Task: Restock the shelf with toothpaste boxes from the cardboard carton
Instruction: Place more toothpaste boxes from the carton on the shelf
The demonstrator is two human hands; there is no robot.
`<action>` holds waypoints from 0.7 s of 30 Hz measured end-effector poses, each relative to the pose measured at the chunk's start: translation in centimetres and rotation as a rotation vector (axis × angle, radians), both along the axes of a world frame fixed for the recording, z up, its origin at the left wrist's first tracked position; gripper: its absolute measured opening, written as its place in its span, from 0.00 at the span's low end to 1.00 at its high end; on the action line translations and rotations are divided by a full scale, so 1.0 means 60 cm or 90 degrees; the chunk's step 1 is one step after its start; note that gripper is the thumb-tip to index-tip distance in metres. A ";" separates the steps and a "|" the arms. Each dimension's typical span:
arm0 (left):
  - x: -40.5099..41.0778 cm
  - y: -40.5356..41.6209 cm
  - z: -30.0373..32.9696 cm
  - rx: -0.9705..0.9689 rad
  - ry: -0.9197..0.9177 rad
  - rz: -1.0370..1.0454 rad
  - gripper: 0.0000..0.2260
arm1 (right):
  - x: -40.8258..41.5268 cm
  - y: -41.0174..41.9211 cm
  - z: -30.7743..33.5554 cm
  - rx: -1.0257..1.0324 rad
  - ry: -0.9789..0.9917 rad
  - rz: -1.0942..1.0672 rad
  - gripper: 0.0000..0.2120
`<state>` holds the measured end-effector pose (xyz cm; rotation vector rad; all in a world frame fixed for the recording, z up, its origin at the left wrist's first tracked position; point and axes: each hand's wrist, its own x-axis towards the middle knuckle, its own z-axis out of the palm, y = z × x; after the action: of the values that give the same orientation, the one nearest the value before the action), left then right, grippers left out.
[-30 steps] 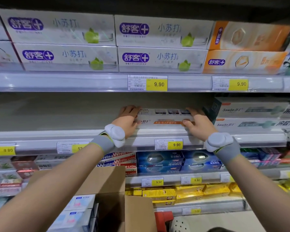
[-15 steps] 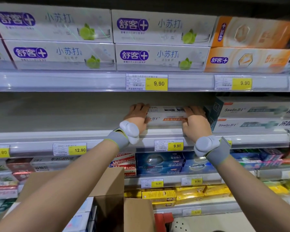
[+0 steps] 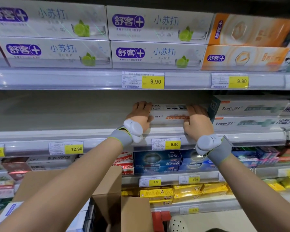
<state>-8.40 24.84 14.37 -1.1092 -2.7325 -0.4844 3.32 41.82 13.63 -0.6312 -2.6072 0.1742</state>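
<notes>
Now both hands grip one long white toothpaste box with an orange stripe (image 3: 168, 114) lying flat on the grey middle shelf (image 3: 57, 114): the left hand (image 3: 140, 114) clasps its nine o'clock end, the right hand (image 3: 197, 122) its three o'clock end, just beside the stacked white-and-teal boxes (image 3: 251, 114). At six o'clock, the open brown cardboard carton (image 3: 107, 198) sits below the forearms.

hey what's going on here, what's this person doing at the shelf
A person is stocking a store shelf with toothpaste. Both hands hold one white toothpaste box with an orange stripe on the middle shelf: the left hand at its left end, the right hand at its right end, beside stacked Sawon boxes. The shelf to the left is bare. An open cardboard carton with more boxes sits below.
</notes>
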 end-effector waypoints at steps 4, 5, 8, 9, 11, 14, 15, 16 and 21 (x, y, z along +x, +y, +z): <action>0.006 -0.006 0.002 0.004 -0.026 -0.011 0.26 | 0.002 -0.008 0.004 -0.010 -0.025 -0.014 0.22; 0.012 -0.011 0.002 0.005 -0.023 -0.008 0.28 | 0.004 -0.013 0.006 -0.023 -0.027 -0.024 0.14; 0.030 -0.033 0.000 0.012 0.013 0.016 0.29 | 0.015 -0.037 0.008 -0.043 -0.013 0.014 0.07; 0.038 -0.044 0.002 0.023 0.024 0.019 0.29 | 0.019 -0.049 0.006 -0.042 0.009 0.052 0.07; 0.054 -0.068 0.008 0.055 0.046 0.025 0.26 | 0.024 -0.075 0.000 -0.028 0.046 0.138 0.09; 0.076 -0.117 0.012 0.064 0.093 -0.008 0.19 | 0.026 -0.128 -0.012 -0.049 0.063 0.234 0.14; 0.081 -0.138 0.009 0.064 0.104 -0.034 0.19 | 0.026 -0.149 -0.017 -0.058 0.068 0.249 0.14; 0.086 -0.157 0.004 0.061 0.111 -0.061 0.20 | 0.027 -0.168 -0.023 -0.067 0.070 0.264 0.14; 0.100 -0.256 -0.033 0.022 0.125 -0.068 0.15 | 0.032 -0.272 -0.054 -0.084 0.005 0.348 0.13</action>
<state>-2.41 9.48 12.41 -1.2288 -2.4984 -0.4105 5.22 25.50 10.37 0.0587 -2.7142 0.5182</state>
